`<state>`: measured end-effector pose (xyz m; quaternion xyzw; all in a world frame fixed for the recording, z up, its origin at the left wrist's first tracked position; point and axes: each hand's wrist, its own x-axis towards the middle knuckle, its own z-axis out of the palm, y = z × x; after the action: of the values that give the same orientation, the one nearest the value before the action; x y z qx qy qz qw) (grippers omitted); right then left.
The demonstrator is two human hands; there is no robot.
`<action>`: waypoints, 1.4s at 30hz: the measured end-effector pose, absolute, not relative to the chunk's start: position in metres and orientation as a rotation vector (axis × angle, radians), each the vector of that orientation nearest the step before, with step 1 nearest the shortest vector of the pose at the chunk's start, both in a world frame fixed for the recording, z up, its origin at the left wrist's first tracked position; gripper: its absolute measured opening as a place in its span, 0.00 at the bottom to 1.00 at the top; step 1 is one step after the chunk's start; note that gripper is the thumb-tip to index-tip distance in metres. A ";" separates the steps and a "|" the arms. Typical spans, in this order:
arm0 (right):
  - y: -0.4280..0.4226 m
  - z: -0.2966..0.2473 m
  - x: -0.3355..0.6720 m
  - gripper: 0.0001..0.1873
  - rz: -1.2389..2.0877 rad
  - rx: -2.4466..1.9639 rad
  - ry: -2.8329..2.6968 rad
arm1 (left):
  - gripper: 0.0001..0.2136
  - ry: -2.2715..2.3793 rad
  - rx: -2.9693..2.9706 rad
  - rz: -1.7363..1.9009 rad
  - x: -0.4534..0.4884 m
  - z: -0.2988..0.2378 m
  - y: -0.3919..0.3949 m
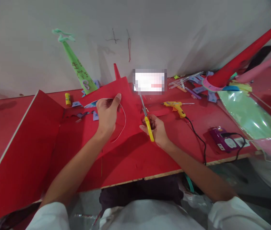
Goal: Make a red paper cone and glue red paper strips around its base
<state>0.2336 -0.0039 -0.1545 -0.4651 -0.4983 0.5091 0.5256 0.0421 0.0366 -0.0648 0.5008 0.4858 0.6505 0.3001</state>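
Note:
My left hand (pixel 107 113) holds a red paper sheet (pixel 123 95) lifted off the red table (pixel 197 150), thumb on its upper edge; a curved white line is drawn on the sheet. My right hand (pixel 156 129) grips yellow-handled scissors (pixel 147 118), whose blades point up and away at the sheet's right edge.
A yellow glue gun (pixel 176 107) with a black cord lies right of the scissors. A purple power strip (pixel 223 140) sits near the front edge. A green cone (pixel 77 67), a long red cone (pixel 243 57), a yellow glue stick (pixel 67 99), green plastic wrap (pixel 250 116) and paper scraps crowd the back.

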 end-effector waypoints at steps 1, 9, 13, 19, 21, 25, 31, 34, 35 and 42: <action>-0.004 -0.154 0.234 0.26 1.223 -1.109 -1.195 | 0.21 1.282 1.323 1.728 0.042 -0.065 0.037; -0.006 -0.147 0.234 0.29 1.245 -1.124 -1.188 | 0.21 1.242 1.268 1.663 0.048 -0.071 0.034; -0.006 -0.144 0.236 0.28 1.258 -1.098 -1.172 | 0.24 1.260 1.294 1.593 0.053 -0.080 0.030; -0.007 -0.138 0.237 0.28 1.250 -1.062 -1.141 | 0.24 1.249 1.276 1.491 0.063 -0.087 0.024; -0.007 -0.137 0.237 0.29 1.236 -1.063 -1.125 | 0.25 1.256 1.298 1.467 0.066 -0.087 0.022; -0.008 -0.134 0.238 0.28 1.215 -1.068 -1.085 | 0.25 1.272 1.327 1.439 0.071 -0.087 0.016; -0.008 -0.134 0.242 0.26 1.204 -1.057 -1.073 | 0.27 1.281 1.304 1.415 0.076 -0.089 0.013; -0.009 -0.135 0.242 0.24 1.169 -1.063 -1.116 | 0.29 1.297 1.334 1.393 0.076 -0.090 0.014; -0.009 -0.135 0.242 0.24 1.158 -1.062 -1.123 | 0.30 1.292 1.355 1.388 0.075 -0.090 0.014; -0.007 -0.135 0.244 0.23 1.063 -1.054 -1.092 | 0.27 1.153 1.564 1.309 0.078 -0.095 0.014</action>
<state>0.2445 -0.0066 -0.1349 -0.4550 -0.4712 0.4586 0.6006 0.0780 0.0140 -0.0947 0.6150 0.4533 0.5148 0.3889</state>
